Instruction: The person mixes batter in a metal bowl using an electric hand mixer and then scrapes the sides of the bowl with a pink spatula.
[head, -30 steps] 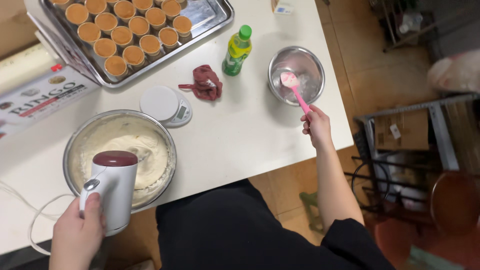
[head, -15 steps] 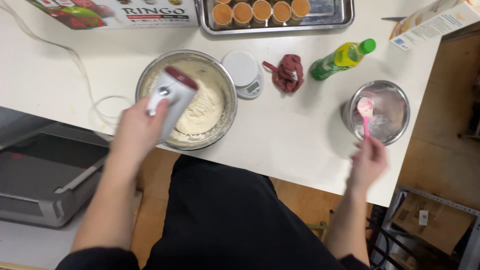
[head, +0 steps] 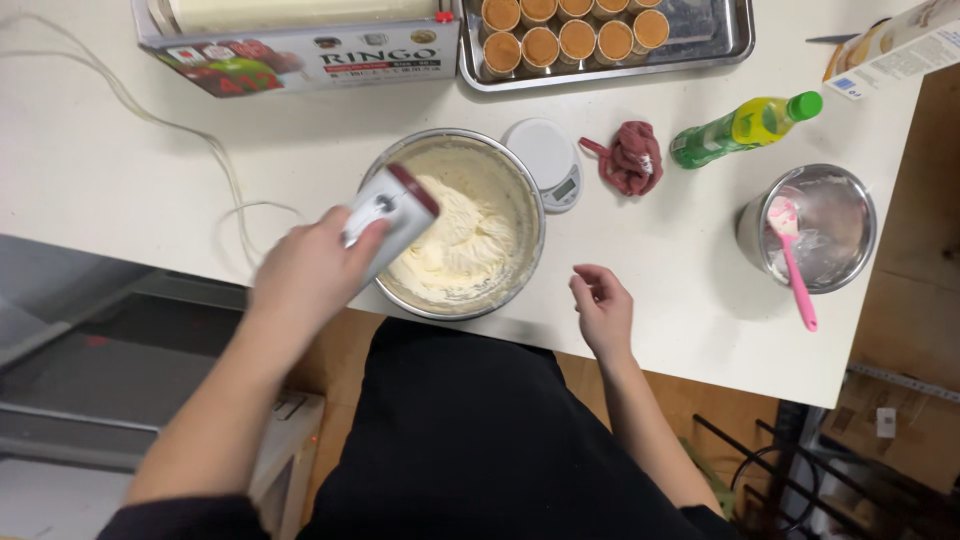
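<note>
A white cord (head: 215, 165) is seen trailing across the white table (head: 120, 170) to the left of the left hand (head: 310, 275). The fingers of that hand are wrapped closed around the handle of a white hand mixer (head: 390, 215) with a dark red end; the hand is blurred, so the exact grip cannot be told finely. The mixer is held tilted, its lower end pointed past the fingertips into the large steel bowl (head: 530, 200), where pale whipped cream (head: 455, 245) lies in peaks. The beaters are hidden.

The step in hand is judged to be the whipping of the cream. For the next move, the mixer is best kept low within the bowl, and the rim steadied, since the bowl sits near the table edge.

Beyond the bowl, a small round scale (head: 545, 160) and a crumpled dark red cloth (head: 632, 157) are found. The right hand (head: 603, 312) rests empty on the table edge, just right of the bowl but not touching it, its fingers loosely curled and slightly apart.

Further right of those fingers, well apart, a green and yellow bottle (head: 745, 128) lies on its side, and a smaller steel bowl (head: 845, 215) holds 1 pink spatula (head: 795, 260). Above, a tray (head: 710, 35) of filled brown cups is placed beside a printed box (head: 300, 60).
</note>
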